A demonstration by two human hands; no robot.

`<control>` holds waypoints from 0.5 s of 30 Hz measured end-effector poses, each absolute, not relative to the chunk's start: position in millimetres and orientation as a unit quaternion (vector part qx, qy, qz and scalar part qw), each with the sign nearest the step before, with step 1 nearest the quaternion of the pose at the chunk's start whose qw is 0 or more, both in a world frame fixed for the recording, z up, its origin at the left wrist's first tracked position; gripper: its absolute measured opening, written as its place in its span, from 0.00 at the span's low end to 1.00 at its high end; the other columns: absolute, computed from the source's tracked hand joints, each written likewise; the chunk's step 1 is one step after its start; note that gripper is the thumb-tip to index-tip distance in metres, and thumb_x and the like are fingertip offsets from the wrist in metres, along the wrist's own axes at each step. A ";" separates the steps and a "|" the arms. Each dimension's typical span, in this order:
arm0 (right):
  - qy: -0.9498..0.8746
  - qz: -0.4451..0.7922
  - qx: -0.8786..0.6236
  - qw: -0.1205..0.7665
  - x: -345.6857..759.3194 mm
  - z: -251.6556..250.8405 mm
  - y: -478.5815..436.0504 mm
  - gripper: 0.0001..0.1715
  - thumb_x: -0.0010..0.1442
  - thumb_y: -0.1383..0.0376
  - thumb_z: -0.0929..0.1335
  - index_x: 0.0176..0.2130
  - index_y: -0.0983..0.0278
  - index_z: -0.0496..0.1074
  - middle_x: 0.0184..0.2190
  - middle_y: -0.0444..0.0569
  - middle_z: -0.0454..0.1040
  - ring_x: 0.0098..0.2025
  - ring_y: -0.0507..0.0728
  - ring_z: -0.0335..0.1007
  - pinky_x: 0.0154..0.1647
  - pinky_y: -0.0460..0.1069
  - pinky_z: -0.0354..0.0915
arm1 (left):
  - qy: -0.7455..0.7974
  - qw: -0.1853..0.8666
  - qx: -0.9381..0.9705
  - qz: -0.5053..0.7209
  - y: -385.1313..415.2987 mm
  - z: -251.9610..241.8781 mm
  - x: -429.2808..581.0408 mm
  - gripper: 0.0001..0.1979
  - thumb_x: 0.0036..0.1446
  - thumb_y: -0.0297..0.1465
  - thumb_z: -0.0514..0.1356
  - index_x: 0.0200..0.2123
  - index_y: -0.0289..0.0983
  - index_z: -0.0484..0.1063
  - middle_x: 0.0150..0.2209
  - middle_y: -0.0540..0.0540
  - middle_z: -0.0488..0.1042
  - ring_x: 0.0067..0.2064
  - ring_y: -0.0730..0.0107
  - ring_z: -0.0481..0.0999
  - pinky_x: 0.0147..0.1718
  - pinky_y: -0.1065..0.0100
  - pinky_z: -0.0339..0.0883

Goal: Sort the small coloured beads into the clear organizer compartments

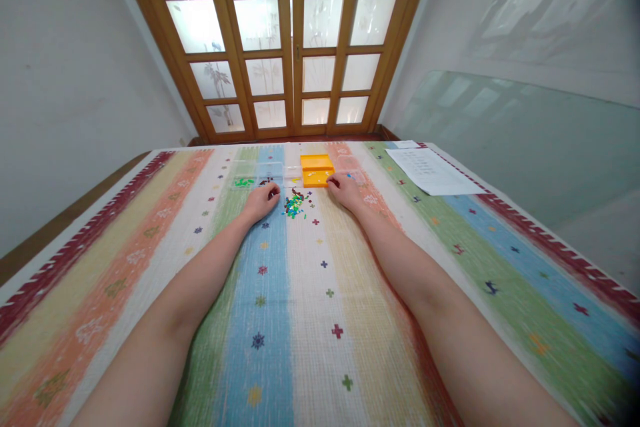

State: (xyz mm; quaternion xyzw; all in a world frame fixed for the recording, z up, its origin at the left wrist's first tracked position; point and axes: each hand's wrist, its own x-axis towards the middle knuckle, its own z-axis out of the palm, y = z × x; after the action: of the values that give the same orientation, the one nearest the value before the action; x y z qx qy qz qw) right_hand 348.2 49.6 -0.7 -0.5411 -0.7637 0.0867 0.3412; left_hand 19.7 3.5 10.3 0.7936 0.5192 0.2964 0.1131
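A small pile of mixed green, blue, yellow and dark red pieces [295,205] lies on the cloth between my hands. My left hand [262,203] is closed just left of the pile, its fingertips curled together in front of a clear box that holds dark pieces [265,181]. Beside the front right corner of an open orange box [317,163], my right hand [345,191] is closed too, thumb and fingers together. Whatever either hand pinches is too small to make out. Pale bits lie in the orange box. Blue pieces [349,175] show behind the right hand.
Further left, green pieces [243,183] fill part of a clear box. Some yellow pieces [295,179] sit left of the orange box. Printed paper [430,171] lies at the back right on the striped tablecloth [310,320]. Glazed wooden doors [295,47] stand beyond the table.
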 end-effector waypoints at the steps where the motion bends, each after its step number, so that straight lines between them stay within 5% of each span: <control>1: -0.764 0.087 -0.541 0.341 348.3 -1.0 49.9 0.14 0.65 0.68 0.66 0.44 0.62 0.80 0.42 0.51 0.82 0.44 0.59 0.76 0.48 0.51 0.68 | 0.521 0.113 0.789 0.304 4.0 10.2 19.1 0.07 0.63 0.33 0.59 0.42 0.41 0.75 0.36 0.47 0.79 0.35 0.64 0.75 0.38 0.63 0.67; 9: -0.769 0.080 -0.537 0.337 348.6 -4.8 53.3 0.14 0.65 0.67 0.65 0.44 0.63 0.80 0.42 0.52 0.83 0.43 0.59 0.76 0.48 0.51 0.68 | 0.543 0.152 0.737 0.373 16.1 2.8 10.4 0.11 0.65 0.33 0.57 0.44 0.40 0.78 0.41 0.46 0.81 0.39 0.64 0.77 0.44 0.62 0.71; 15: -0.769 0.082 -0.540 0.331 348.6 -4.4 53.2 0.13 0.65 0.67 0.66 0.44 0.63 0.81 0.41 0.52 0.83 0.43 0.59 0.76 0.48 0.51 0.68 | 0.565 0.248 0.628 0.474 28.0 -5.8 3.4 0.15 0.65 0.34 0.56 0.50 0.36 0.78 0.46 0.43 0.82 0.35 0.70 0.77 0.38 0.67 0.75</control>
State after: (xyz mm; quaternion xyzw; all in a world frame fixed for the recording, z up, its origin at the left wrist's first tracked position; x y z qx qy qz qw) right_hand 348.6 53.2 -4.4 -0.5401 -0.7694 0.0816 0.3313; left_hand 3.4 28.0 -5.8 0.6281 0.5649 0.4740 0.2484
